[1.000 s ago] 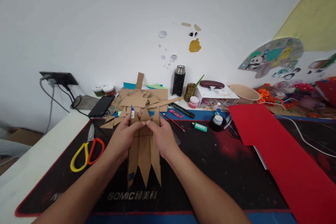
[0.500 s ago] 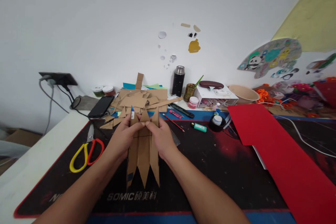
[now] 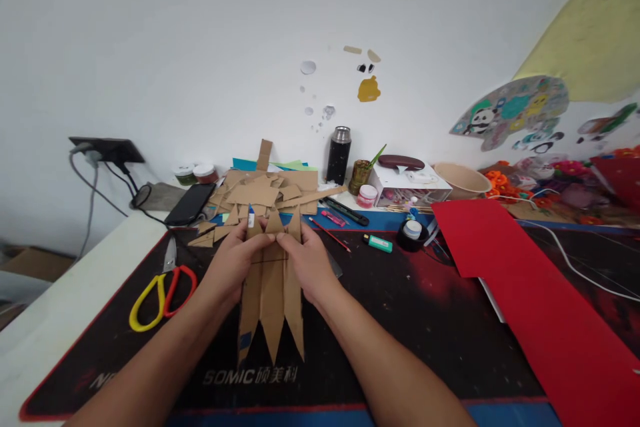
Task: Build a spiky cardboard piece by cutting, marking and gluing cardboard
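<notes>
Bench, clock set with the held card as its centre, twelve toward the wall. Nearest: black mat, white lettering at six o'clock, just by the lower points of the folded cardboard piece. Piece at dead centre, three pointed strips side by side, points at top and bottom, blue patch on the left strip. Left hand and right hand both gripping it near its upper end, one on each side; thumbs on the face, tips nearly meeting, most fingers hidden behind. At nine, scissors, one handle yellow, one red. At three, well apart, a long red sheet. At two, a red pencil, with a teal stick farther out. Between ten and eleven, black phone. At twelve, heaped cardboard scraps. Farthest, at one, black flask before the white wall.
</notes>
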